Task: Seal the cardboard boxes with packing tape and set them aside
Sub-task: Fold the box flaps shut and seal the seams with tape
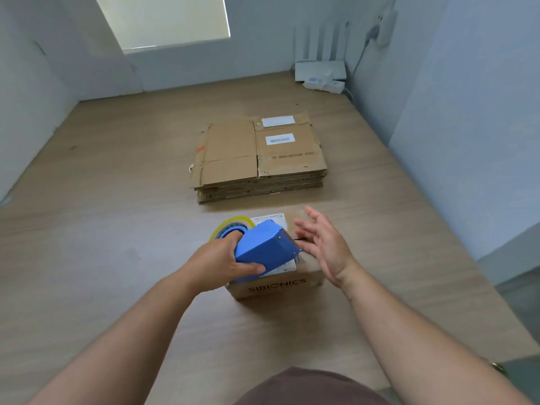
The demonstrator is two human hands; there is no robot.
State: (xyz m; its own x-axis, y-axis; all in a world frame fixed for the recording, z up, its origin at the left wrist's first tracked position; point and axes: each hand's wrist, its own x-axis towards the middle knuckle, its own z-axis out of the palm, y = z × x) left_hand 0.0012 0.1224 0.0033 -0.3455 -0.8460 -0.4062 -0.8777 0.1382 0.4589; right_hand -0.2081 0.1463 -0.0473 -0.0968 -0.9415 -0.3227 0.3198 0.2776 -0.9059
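Near the surface's [117, 258] front edge, left hand [225, 260] grips a blue plastic tape dispenser [263, 248] on a small brown cardboard box [277, 287], right hand [324, 244] fingers spread, empty; sealing seems underway, flattened cardboard stack [260, 153] beyond untouched.

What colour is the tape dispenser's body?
Blue, on the plastic tape dispenser in the left hand; head view shows it best.

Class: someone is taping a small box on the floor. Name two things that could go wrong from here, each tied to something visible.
1. The open right hand hovers close to the front edge of the blue tape dispenser, which the left hand grips; a blade there could nick a finger.
2. Neither hand plainly grips the small cardboard box, so it may slide on the smooth floor when tape is pulled.
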